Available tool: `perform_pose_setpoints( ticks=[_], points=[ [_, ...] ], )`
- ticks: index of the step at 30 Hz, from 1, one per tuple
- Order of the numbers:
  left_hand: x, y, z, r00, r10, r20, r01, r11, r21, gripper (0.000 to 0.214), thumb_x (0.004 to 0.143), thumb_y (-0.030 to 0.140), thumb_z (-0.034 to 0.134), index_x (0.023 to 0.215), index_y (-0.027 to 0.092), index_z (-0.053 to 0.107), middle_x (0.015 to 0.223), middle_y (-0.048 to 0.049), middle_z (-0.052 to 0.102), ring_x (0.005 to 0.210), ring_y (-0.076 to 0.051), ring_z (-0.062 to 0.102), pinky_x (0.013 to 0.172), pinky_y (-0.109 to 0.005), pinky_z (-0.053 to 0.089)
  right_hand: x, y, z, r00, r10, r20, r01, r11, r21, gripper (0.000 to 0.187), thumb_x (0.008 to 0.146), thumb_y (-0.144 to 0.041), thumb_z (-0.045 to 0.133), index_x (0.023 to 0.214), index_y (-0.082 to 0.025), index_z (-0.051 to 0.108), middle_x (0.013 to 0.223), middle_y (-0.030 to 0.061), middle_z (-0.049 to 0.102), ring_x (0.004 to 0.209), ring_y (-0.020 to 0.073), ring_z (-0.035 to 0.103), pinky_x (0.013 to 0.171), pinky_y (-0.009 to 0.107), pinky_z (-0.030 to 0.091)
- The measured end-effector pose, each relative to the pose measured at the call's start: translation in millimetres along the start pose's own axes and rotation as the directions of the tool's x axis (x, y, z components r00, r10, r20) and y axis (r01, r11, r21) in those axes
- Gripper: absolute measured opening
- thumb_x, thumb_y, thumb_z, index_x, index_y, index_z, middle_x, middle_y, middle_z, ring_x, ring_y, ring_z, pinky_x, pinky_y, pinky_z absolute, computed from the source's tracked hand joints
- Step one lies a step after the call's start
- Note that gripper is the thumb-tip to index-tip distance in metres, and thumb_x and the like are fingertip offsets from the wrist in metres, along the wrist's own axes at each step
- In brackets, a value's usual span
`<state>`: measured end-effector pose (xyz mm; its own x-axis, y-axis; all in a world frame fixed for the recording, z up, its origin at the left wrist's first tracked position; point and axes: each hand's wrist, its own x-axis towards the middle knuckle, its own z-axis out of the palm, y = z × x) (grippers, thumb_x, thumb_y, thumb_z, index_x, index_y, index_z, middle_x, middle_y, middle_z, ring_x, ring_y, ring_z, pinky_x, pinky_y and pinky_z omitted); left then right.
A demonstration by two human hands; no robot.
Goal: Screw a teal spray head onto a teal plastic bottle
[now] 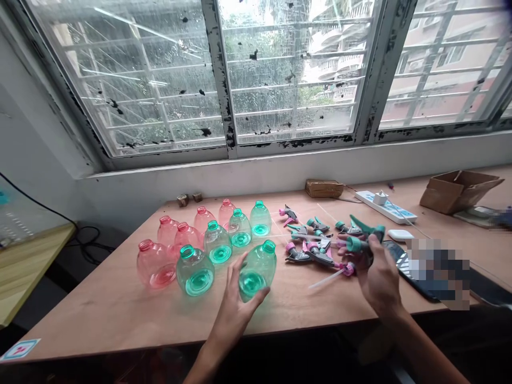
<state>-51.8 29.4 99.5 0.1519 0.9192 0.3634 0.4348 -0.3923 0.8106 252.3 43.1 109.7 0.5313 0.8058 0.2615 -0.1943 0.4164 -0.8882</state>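
Note:
My left hand [240,301] is wrapped around a clear green bottle [259,261], which leans slightly and has an open neck. In my right hand [378,274] is a spray head [355,244] with a green collar and green trigger, its collar turned to the left. A pink-collared spray head [347,268] with a pale tube shows just under the right hand's fingers; whether they touch it I cannot tell. Left of the held bottle stand several open green bottles [196,272] and pink bottles [155,265]. More spray heads [316,250] lie in a loose pile between my hands.
A power strip [386,207], a white case [400,235] and a dark phone [412,272] lie to the right. Farther back are an open cardboard box [456,194] and a brown packet [324,188]. The window wall borders the table's [120,314] far side.

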Motion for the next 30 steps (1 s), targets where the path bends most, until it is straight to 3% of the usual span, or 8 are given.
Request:
perform_pose_setpoints(
  ticks=[2,4,9,15,20,22,26,30],
  points=[
    [1,0,-1.4,0.999,0.007,-0.051,-0.007,1.0,0.007,0.066,0.089,0.032,0.07,0.146,0.034,0.039,0.147,-0.0061,0.039,0.143,-0.031,0.035,0.122,-0.051,0.025,-17,5,7,0.992,0.095,0.08,-0.106,0.982,0.156,0.034,0.089,-0.053,0.066,0.099,-0.02,0.065,0.088,0.0055,0.076,0.067,0.0216,0.073,0.048,0.028,0.057],
    [1,-1,-1.4,0.997,0.013,-0.078,-0.012,1.0,0.011,0.069,0.086,0.031,0.072,0.146,0.035,0.039,0.142,-0.0053,0.04,0.141,-0.031,0.037,0.121,-0.051,0.026,-27,10,13,0.984,0.134,0.119,-0.156,0.966,0.207,0.032,0.088,-0.05,0.069,0.1,-0.02,0.067,0.089,0.0048,0.076,0.067,0.0206,0.073,0.047,0.028,0.057],
    [-1,-4,2.3,0.993,0.043,-0.108,-0.043,0.999,0.001,0.074,0.083,0.03,0.074,0.143,0.029,0.03,0.141,-0.0091,0.042,0.137,-0.031,0.041,0.117,-0.05,0.034,-31,15,16,0.986,0.144,0.084,-0.163,0.936,0.311,0.028,0.09,-0.045,0.068,0.103,-0.02,0.069,0.086,0.0014,0.075,0.062,0.0161,0.07,0.042,0.023,0.052],
    [-1,0,0.1,0.994,0.101,-0.046,-0.1,0.995,0.022,0.067,0.084,0.028,0.075,0.14,0.029,0.038,0.148,-0.0082,0.04,0.145,-0.031,0.033,0.124,-0.053,0.021,-31,15,12,0.986,0.142,0.086,-0.161,0.943,0.292,0.028,0.092,-0.049,0.065,0.098,-0.022,0.068,0.083,0.0006,0.074,0.059,0.0161,0.068,0.044,0.026,0.052],
    [-2,0,-1.8,0.994,0.086,0.06,-0.088,0.996,0.027,0.072,0.083,0.028,0.079,0.144,0.035,0.041,0.155,-0.0076,0.036,0.148,-0.034,0.031,0.122,-0.055,0.026,-36,21,11,0.969,0.13,0.208,-0.169,0.969,0.178,0.029,0.089,-0.051,0.069,0.097,-0.024,0.064,0.088,0.002,0.073,0.06,0.017,0.066,0.042,0.025,0.048],
    [-3,1,-1.2,0.989,0.081,0.124,-0.086,0.996,0.031,0.078,0.083,0.027,0.08,0.148,0.037,0.037,0.157,-0.0072,0.035,0.148,-0.034,0.031,0.122,-0.055,0.027,-39,20,12,0.934,0.144,0.328,-0.17,0.984,0.052,0.032,0.086,-0.05,0.074,0.101,-0.023,0.064,0.084,0.0017,0.071,0.056,0.0151,0.061,0.043,0.024,0.046],
    [-4,2,-0.5,0.975,0.064,0.214,-0.071,0.997,0.023,0.086,0.084,0.027,0.079,0.153,0.034,0.027,0.155,-0.0092,0.04,0.145,-0.033,0.037,0.121,-0.052,0.031,-41,17,13,0.783,0.34,0.521,-0.24,0.938,-0.252,0.041,0.079,-0.048,0.081,0.103,-0.018,0.068,0.062,-0.0042,0.063,0.043,0.0108,0.053,0.043,0.022,0.042],
    [-4,3,-1.9,0.976,0.015,0.219,-0.019,1.0,0.015,0.08,0.086,0.031,0.077,0.151,0.03,0.029,0.153,-0.0114,0.043,0.142,-0.034,0.043,0.117,-0.053,0.038,-40,18,13,0.745,0.393,0.538,-0.269,0.916,-0.297,0.046,0.08,-0.052,0.077,0.105,-0.015,0.068,0.058,-0.0043,0.063,0.04,0.0104,0.053,0.041,0.021,0.037]
  ],
)
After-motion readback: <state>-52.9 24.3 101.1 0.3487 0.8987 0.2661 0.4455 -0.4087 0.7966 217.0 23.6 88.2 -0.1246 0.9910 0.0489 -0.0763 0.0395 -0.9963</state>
